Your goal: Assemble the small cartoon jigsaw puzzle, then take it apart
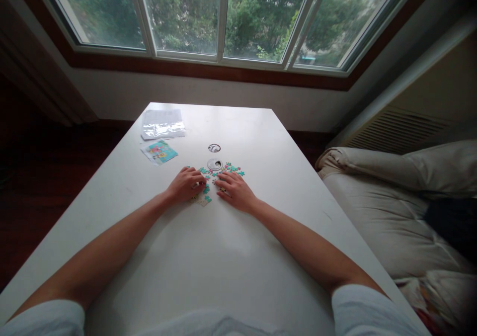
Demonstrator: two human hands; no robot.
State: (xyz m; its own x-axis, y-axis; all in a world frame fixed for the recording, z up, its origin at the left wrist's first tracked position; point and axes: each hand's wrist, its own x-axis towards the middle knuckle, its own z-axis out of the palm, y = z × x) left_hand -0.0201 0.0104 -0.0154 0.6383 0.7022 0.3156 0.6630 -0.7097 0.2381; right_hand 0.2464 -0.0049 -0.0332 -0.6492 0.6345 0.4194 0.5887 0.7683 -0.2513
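Small jigsaw puzzle pieces point(234, 168), mostly turquoise with bits of pink and yellow, lie in a loose cluster around both hands. My left hand point(187, 183) rests on the left side of the cluster, its fingers curled and drawn together towards the thumb; what is between the fingertips is hidden. Just below its fingers runs a short strip of pieces point(204, 200), ending in a pale section. On the right side, my right hand point(236, 190) lies palm down with fingers apart, the fingertips touching some pieces. A round, clear-rimmed disc point(215, 164) sits just beyond the hands.
Farther up the white table point(208, 266) is a second small round item point(214, 148). At the left lie a colourful picture sheet point(160, 151) and a clear plastic sleeve point(163, 124). A beige sofa point(365, 207) stands to the right, and a window point(219, 18) is ahead.
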